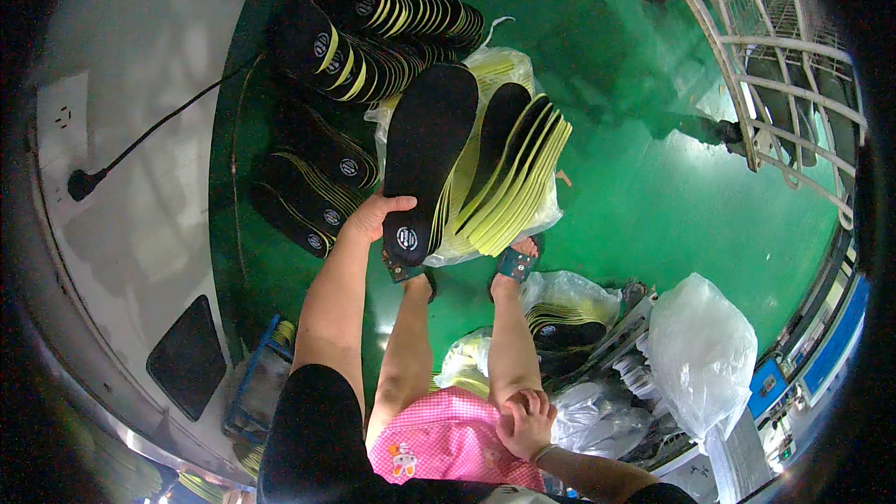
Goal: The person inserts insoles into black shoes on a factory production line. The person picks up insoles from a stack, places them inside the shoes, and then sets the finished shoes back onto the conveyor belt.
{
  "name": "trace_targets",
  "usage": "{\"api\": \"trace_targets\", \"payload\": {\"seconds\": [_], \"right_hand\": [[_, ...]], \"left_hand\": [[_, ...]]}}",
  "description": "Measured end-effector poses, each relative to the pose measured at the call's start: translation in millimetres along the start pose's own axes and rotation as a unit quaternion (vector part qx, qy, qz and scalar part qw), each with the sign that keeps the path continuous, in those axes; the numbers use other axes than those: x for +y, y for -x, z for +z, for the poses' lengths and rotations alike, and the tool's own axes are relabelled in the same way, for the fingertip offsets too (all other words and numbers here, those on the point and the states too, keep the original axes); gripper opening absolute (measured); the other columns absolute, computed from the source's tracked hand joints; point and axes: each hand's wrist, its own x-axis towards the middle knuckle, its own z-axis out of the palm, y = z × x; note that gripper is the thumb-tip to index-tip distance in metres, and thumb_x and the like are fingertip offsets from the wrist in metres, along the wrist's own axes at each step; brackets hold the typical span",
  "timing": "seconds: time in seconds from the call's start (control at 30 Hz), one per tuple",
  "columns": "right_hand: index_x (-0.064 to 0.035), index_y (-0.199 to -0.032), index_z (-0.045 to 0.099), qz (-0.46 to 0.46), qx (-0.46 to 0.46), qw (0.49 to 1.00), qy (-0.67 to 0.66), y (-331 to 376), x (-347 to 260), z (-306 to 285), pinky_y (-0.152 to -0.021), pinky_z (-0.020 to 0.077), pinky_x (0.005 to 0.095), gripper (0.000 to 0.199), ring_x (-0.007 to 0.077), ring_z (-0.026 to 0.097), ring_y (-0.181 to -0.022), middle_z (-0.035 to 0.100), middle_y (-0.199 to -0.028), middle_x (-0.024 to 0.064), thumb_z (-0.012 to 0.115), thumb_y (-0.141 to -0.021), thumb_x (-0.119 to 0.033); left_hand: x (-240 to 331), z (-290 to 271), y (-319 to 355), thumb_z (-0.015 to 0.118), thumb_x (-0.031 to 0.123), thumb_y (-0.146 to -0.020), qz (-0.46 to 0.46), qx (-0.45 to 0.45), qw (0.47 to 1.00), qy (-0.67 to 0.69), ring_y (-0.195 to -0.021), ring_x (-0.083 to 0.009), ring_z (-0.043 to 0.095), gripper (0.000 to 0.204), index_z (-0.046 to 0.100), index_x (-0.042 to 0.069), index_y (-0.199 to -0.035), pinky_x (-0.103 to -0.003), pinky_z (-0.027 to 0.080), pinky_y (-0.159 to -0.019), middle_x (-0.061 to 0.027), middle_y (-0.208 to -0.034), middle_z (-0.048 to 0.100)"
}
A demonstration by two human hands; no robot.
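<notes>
- One pink checked apron (443, 429) covers the lap; its lower part is hidden by the dark top.
- One right hand (528, 425) rests by the right knee, empty as far as shown, its fingers loosely bent; a single band (544, 453) circles the wrist.
- One left hand (376, 215) grips the heel end of a bundle of black insoles (429, 145), thumb on top; the other fingers are hidden beneath. The bundle stands out in front of the legs, over the bag, its layers too tight to count.
- Two sandals (516, 263), one per foot; the left is partly covered by the bundle.
- One fanned bunch of yellow-green-edged insoles (518, 187) lies just right of the bundle, several deep, on a clear plastic bag (453, 250) mostly hidden under both.
- Right of the legs, one bulging clear bag (702, 355) stands beside another holding more insoles (565, 327); crumpled plastic (602, 420) crowds that side, contents hard to make out.
- Left of the bundle, about three short stacks of insoles (303, 196) lie in shadow; beyond, at least two long leaning rows of insoles (401, 14) overlap.
- Along the left, one white cabinet (121, 271) with one black plug (84, 185), its cable reaching toward the rows.
- Far right, one white wire rack (793, 107), cut off by the dark rim.
</notes>
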Motion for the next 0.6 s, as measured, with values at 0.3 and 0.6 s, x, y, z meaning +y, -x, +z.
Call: {"api": "trace_targets", "payload": {"seconds": [0.3, 0.6], "right_hand": [[-0.0165, -0.098, 0.054, 0.002, -0.043, 0.999, -0.016, 2, 0, 9, -0.086, 0.0251, 0.0520, 0.038, 0.0381, 0.031, -0.111, 0.039, -0.114, 0.0150, 0.062, -0.064, -0.034], [-0.0164, -0.099, 0.055, 0.009, -0.030, 1.000, 0.004, -7, 4, 16, -0.084, 0.0273, 0.0579, 0.040, 0.0408, 0.036, -0.107, 0.042, -0.114, 0.0177, 0.057, -0.068, -0.042]], "left_hand": [[-13, -13, -13, 0.076, 0.013, -0.054, -0.002, 0.018, 1.000, -0.012, -0.096, -0.0254, 0.054, 0.060, 0.053, 0.003, -0.109, -0.040, 0.044, -0.084, -0.0094, -0.107, 0.057], [-20, -8, -2, 0.075, 0.009, -0.055, -0.017, 0.015, 1.000, -0.003, -0.098, -0.0235, 0.052, 0.065, 0.049, 0.003, -0.113, -0.035, 0.040, -0.087, -0.0086, -0.107, 0.056]]}}
